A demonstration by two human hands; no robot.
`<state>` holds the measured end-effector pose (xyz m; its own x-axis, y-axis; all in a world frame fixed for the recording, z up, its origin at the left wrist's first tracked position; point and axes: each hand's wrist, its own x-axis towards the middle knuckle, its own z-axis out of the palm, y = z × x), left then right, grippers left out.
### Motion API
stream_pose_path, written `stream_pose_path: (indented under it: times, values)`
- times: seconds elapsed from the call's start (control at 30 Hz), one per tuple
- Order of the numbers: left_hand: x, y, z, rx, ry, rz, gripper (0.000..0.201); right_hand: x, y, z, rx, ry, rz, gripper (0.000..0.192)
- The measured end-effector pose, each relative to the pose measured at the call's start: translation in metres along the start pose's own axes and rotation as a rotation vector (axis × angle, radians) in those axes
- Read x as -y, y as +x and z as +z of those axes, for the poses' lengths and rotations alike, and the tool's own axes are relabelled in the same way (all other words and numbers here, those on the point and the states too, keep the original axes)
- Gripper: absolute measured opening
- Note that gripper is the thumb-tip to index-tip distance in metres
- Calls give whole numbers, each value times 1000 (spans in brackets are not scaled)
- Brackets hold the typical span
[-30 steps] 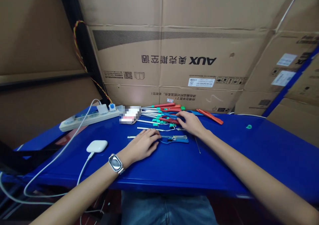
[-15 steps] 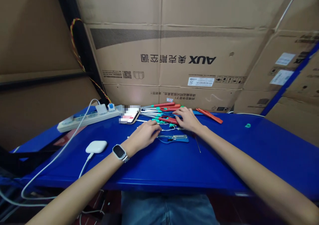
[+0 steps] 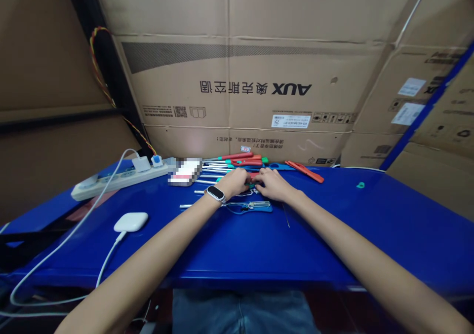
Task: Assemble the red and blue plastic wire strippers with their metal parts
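My left hand (image 3: 237, 182), wearing a watch (image 3: 216, 193) on the wrist, has its fingers curled at the left part of a red-handled long-neck lighter (image 3: 255, 175). On its right part my right hand (image 3: 274, 184) closes bent fingers; both hands hide most of that lighter. Just behind lie several other lighters with metal barrels, among them a red one (image 3: 240, 155). In front of the hands is an opened blue lighter (image 3: 263, 207) with a clear tank and loose wire showing. A thin metal rod (image 3: 286, 216) lies beside my right wrist.
An orange handle piece (image 3: 305, 171) and a small green part (image 3: 360, 185) lie to the right. A phone (image 3: 185, 171), a power strip (image 3: 122, 180) and a white charging case (image 3: 131, 222) with its cable are left. Cardboard (image 3: 177, 141) walls the table's back.
My left hand has moved right and forward to the red lighter, near my right hand. My right hand has drawn its fingers in around it. The view has shifted slightly right.
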<state>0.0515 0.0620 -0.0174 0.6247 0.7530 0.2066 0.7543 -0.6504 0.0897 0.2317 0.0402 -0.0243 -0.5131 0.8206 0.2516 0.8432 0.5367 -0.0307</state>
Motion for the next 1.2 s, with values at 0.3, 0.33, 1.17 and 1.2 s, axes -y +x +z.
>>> stream_pose_path:
  times: [0.3,0.33,1.17,1.2]
  values:
    - [11,-17,-18,-78,-86,168,10,3,5,1,-175,336,-30,4]
    - [13,-21,-19,-103,-130,181,9,5,5,0,-186,412,-41,4]
    - [-6,-75,-23,-313,-679,163,21,52,-16,2,-267,1415,231,46]
    - [-5,-75,-24,-324,-640,171,19,53,-16,1,-264,1412,233,44]
